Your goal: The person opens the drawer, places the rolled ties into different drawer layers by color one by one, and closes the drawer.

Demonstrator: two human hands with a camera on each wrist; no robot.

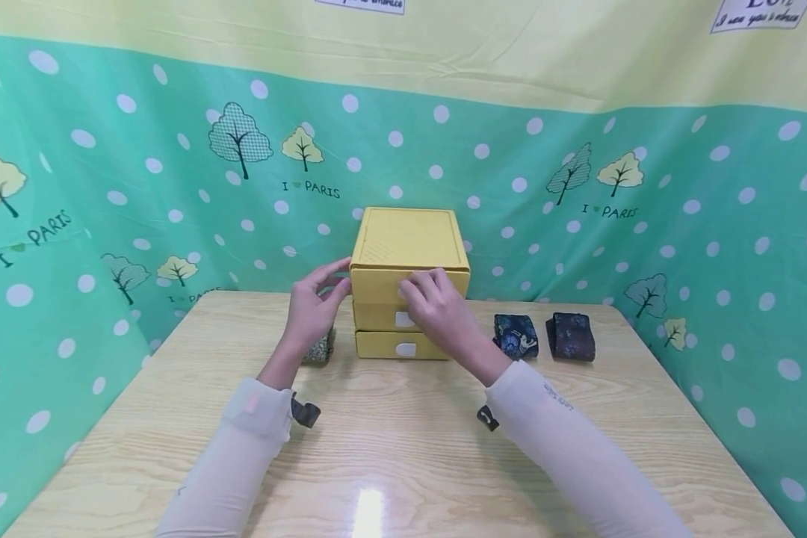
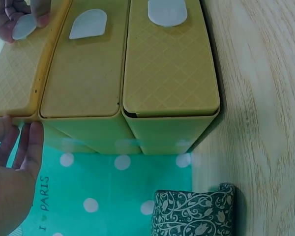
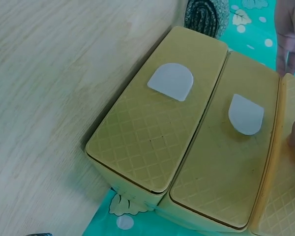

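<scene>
At a pale wood-grain table point(image 1: 370, 426), we see a person's right hand point(image 1: 440, 310) pinching the white, rounded pull tab point(image 2: 24, 27) of the top drawer point(image 1: 376, 285) in a boxy yellow three-drawer cabinet point(image 1: 410, 235). The left hand point(image 1: 312, 306), its fingers extended rather than gripping, touches that drawer's side edge. By our judgement, the work is partway along: the top drawer appears slightly proud of the stack, neither flush nor drawn wide, while the middle drawer point(image 1: 376, 316) and bottom drawer point(image 1: 376, 344) look closed. We cannot see inside any drawer. Three folded fabric bundles lie outside the cabinet: a dark green one with pale scrollwork point(image 2: 194, 214) beside the cabinet, near the left hand, and, on the other side, a navy floral one point(image 1: 516, 336) and a dark purple one point(image 1: 571, 336).
</scene>
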